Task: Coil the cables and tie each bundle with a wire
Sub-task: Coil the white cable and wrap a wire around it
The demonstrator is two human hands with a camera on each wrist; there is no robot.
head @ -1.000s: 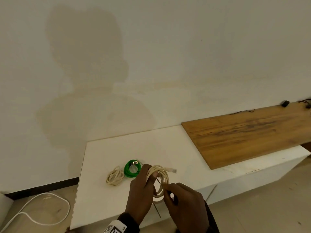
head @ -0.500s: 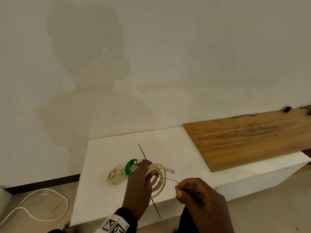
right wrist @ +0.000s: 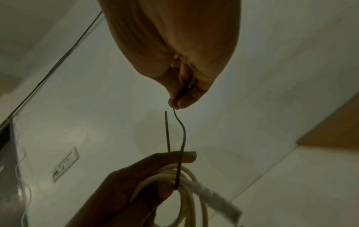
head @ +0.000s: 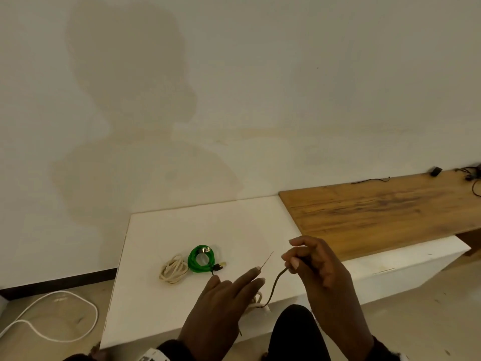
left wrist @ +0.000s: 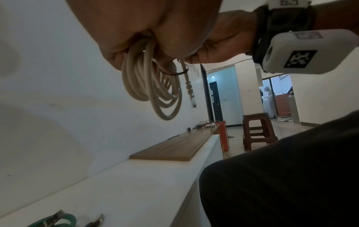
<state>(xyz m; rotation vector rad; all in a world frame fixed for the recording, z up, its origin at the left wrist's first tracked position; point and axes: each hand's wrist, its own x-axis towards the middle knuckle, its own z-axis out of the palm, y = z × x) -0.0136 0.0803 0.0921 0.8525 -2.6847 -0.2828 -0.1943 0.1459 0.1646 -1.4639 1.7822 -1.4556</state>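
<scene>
My left hand (head: pixel 234 282) grips a cream cable coil (left wrist: pixel 151 86) over the white bench's front edge. In the head view only a bit of that coil (head: pixel 256 300) shows under the hand. A thin dark tie wire (right wrist: pixel 182 138) loops round the bundle beside the left thumb. My right hand (head: pixel 294 264) pinches one wire end between thumb and fingertips (right wrist: pixel 174 104) and holds it up. The other wire end (head: pixel 268 259) sticks up free past the left fingers. On the bench lie a green cable coil (head: pixel 201 259) and a second cream coil (head: pixel 173 269).
The white bench (head: pixel 161 321) runs along a plain wall. A wooden board (head: pixel 377 209) lies on its right part, with small black leads at its far end. A white cable (head: pixel 52 316) loops on the floor at the left. A brown stool (left wrist: pixel 258 130) stands farther down the room.
The right hand has lifted its wire end up and to the right. The left hand has turned over the coil, which now hangs mostly hidden beneath it, and both wire ends point upward.
</scene>
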